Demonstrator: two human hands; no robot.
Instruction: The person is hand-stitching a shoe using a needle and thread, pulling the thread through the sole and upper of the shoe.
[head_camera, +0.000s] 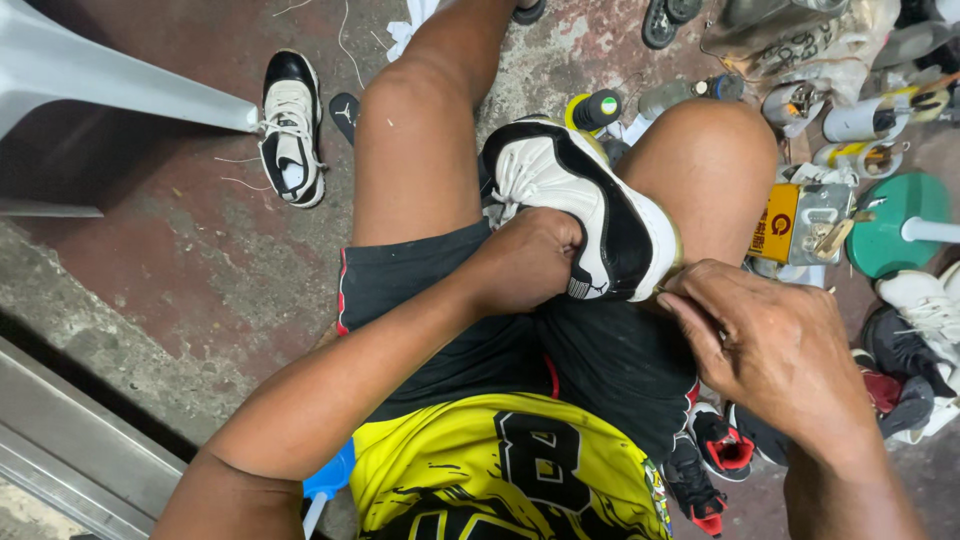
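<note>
The white-and-black sneaker (580, 205) lies on its side across my lap, propped between my knees, toe pointing away from me and heel toward my belly. My left hand (525, 262) is pushed into its opening, fingers curled tight inside and against the collar, so the shoe is clamped from within. My right hand (775, 345) sits at the heel end, fingertips pinched together right at the edge of the sole; whatever they pinch is too small for me to make out.

Beyond my right fingers, just past the knee, stands a yellow-and-metal can (800, 225), with a green round stand (895, 225) further out and a clutter of rolls and bottles (870, 120) beyond that. More shoes lie below my right wrist, a red-and-black pair (715, 455) among them. Well out from my left fingers, a matching sneaker (292, 130) rests on the stained floor (180, 260) by a grey chair leg (110, 85).

I judge the risks as these: the shoe rests only on my thighs and one inserted hand, so a hard pull at the heel could twist it loose. A swing of my right elbow could also knock the can over, since it stands so close.
</note>
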